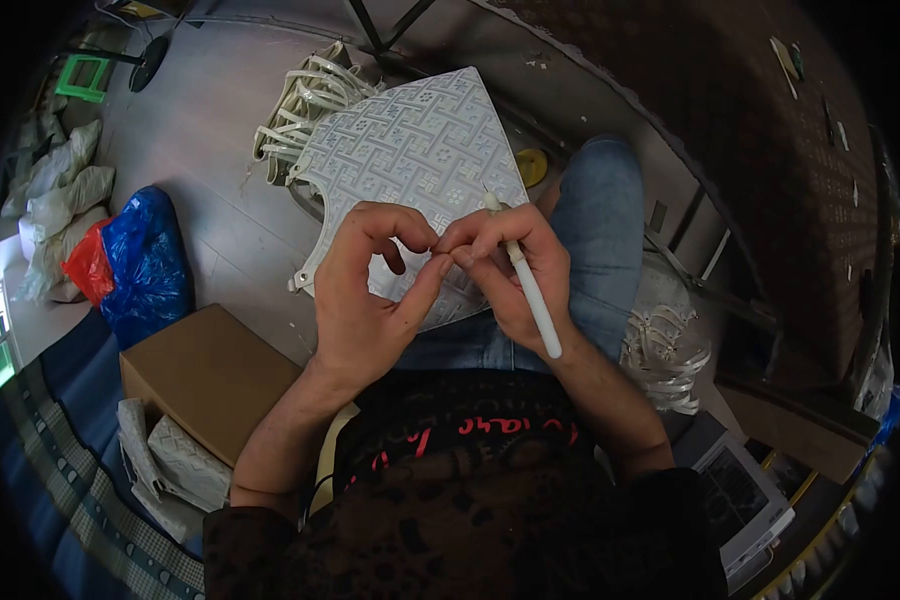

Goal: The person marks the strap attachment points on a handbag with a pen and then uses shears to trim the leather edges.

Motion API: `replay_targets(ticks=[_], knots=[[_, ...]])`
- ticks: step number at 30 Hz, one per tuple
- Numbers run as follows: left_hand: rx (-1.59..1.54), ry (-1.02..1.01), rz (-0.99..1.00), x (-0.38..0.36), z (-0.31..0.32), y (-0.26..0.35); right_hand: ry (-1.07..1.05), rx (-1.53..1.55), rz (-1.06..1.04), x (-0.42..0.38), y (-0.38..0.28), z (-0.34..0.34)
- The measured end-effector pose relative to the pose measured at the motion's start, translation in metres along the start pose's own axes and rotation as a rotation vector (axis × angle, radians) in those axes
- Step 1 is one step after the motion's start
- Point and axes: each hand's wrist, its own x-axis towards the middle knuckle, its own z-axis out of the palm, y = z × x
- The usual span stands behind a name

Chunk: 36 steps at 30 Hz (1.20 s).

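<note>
A white, pen-shaped tool (pixel 535 300) with a thin pointed tip lies across my right hand (pixel 518 268), held between its fingers. That hand's thumb and index fingertip also pinch together. My left hand (pixel 370 290) is curled, with its thumb and index fingertips meeting those of the right; anything between them is too small to make out. Below both hands, a pale silvery panel (pixel 420 140) with an embossed geometric and flower pattern rests over my lap. Small metal fittings (pixel 298 282) sit at its left corners.
Bundled pale straps (pixel 305 110) lie behind the panel, and more white straps (pixel 665 350) at the right. A cardboard box (pixel 205 370) and blue plastic bag (pixel 148 265) stand at left. A dark brown table (pixel 770 150) borders the right side.
</note>
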Motion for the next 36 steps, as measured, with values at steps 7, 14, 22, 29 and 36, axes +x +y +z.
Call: replay_targets(ticks=[7,14,22,29,36], knots=[[0.09,-0.012,0.005,0.0,-0.002,-0.001,-0.036,-0.266,-0.098,-0.002,0.003,-0.001],[0.357,-0.039,0.084,0.005,-0.001,0.007,0.034,-0.451,-0.178,0.0,0.003,0.006],[0.225,-0.039,-0.076,-0.003,-0.005,0.01,0.009,-0.511,-0.246,-0.001,0.005,0.005],[0.473,-0.102,-0.012,0.004,-0.019,0.015,-0.077,-0.506,-0.204,-0.001,0.004,0.003],[0.659,-0.232,0.109,0.013,-0.022,0.023,-0.043,-0.577,-0.232,-0.003,0.004,0.006]])
